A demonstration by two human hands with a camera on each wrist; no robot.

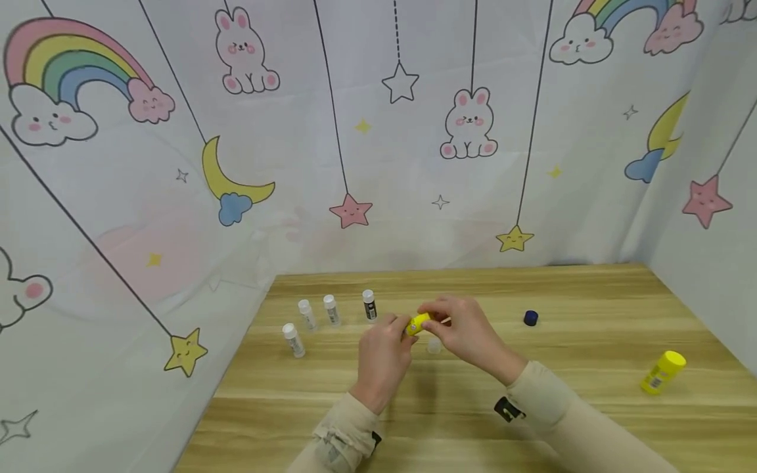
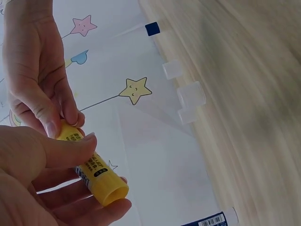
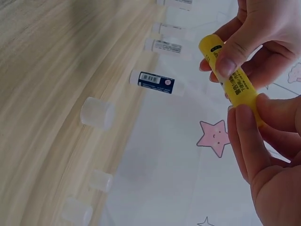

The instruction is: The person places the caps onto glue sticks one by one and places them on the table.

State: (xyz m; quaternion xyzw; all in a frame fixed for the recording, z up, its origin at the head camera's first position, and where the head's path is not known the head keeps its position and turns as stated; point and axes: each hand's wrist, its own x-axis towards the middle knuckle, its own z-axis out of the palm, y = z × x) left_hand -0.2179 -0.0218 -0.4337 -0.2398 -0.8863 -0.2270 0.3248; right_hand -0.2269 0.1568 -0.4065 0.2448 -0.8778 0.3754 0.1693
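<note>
Both hands are on one small yellow glue stick [image 1: 418,323], raised over the table and tilted. My left hand [image 1: 381,358] grips its body between thumb and fingers, as the left wrist view shows with the printed label [image 2: 96,165] exposed. At the other end, my right hand [image 1: 467,332] pinches the stick with thumb and fingertips. A translucent whitish cap [image 1: 434,345] stands on the table just behind the hands, partly covered by them in the head view. In the right wrist view several such caps, one of them large [image 3: 97,113], stand in a spread.
Left of the hands stand several white glue sticks [image 1: 293,340] and one with a dark label [image 1: 369,306]. A dark blue cap [image 1: 530,318] lies to the right. Farther right stands a larger yellow glue stick [image 1: 662,373]. A printed curtain [image 1: 402,151] hangs behind the wooden table [image 1: 461,420].
</note>
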